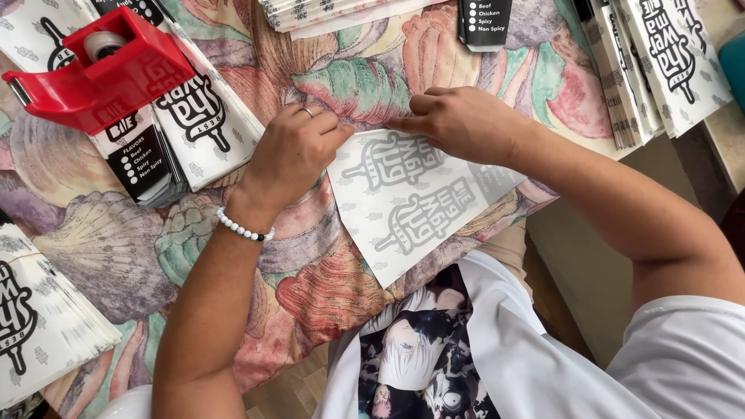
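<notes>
A white printed paper sheet (pixel 411 206) lies face-down at centre of the patterned surface (pixel 326 287). Both hands pinch its top edge — left hand (pixel 291 155) at ten o'clock, right hand (pixel 462 124) at twelve — apparently creasing it flat. A red tape dispenser (pixel 97 70) sits at ten o'clock.

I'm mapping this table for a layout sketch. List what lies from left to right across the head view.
Stack of wrappers at the left edge → red tape dispenser → left hand → printed sheet under both hands → right hand → wrapper stacks at the right.
</notes>
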